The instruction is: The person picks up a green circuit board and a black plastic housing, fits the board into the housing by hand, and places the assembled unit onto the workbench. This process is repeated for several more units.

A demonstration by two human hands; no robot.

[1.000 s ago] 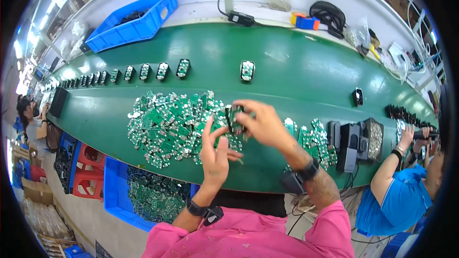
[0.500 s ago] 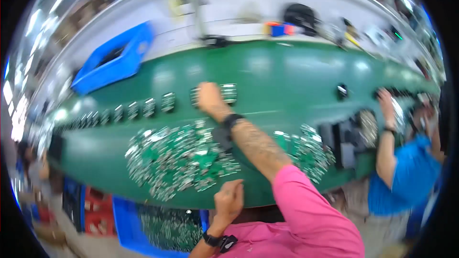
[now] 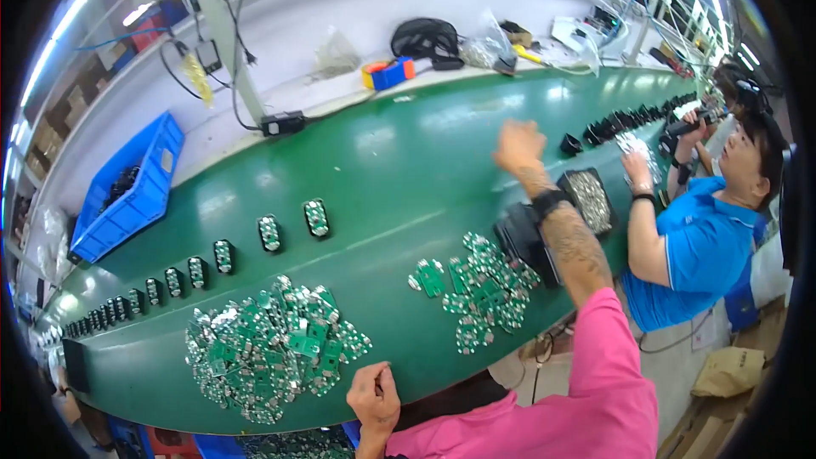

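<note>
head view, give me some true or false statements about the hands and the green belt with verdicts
1. The right hand is raised over the belt. True.
2. The left hand lies on the big pile of boards. False: it rests at the belt's near edge, beside the pile.
3. A blue bin sits past the belt's far side, to the left. True.
4. The right hand clearly holds a board. False: blur hides whether it holds anything.
5. A row of black holders runs along the belt's left part. True.
</note>
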